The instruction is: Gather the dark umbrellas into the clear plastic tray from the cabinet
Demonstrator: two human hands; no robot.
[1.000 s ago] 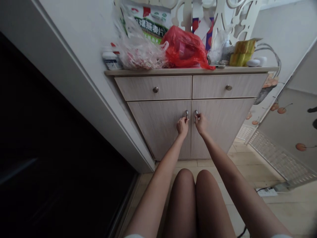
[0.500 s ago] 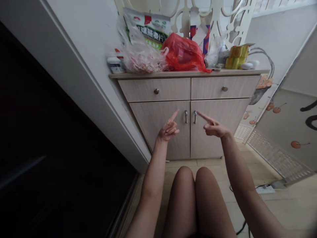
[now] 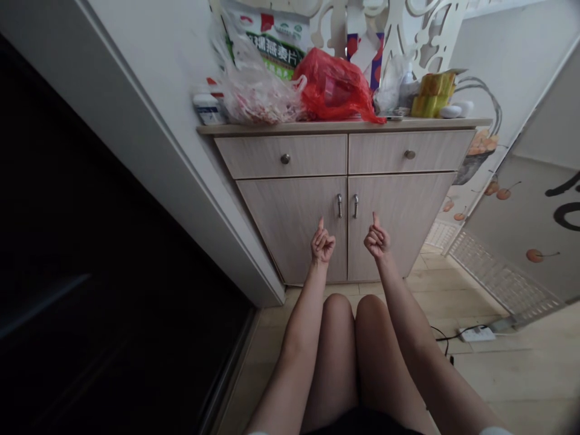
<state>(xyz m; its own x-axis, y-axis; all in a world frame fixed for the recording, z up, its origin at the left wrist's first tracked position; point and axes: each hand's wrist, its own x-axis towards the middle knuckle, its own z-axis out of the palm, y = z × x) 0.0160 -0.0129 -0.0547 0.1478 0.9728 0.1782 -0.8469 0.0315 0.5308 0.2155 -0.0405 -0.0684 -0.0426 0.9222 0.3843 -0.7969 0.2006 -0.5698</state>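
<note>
My left hand is held up in front of the cabinet's left door, its index finger pointing up and the other fingers curled into the palm. Level with it, my right hand makes the same shape before the right door. Neither hand holds anything I can see, and they are apart from each other. Two metal door handles, the left one and the right one, show between and slightly above the hands. Both doors are closed.
On the cabinet top lie a red plastic bag, a clear bag, an oatmeal packet, a white bottle and yellow packs. A power strip with cables is on the floor at right. A dark panel fills the left.
Both index fingers, slanted inward before, now point upward. The right hand has moved left and the left hand right, so they are closer together. The view has tilted slightly downward.
</note>
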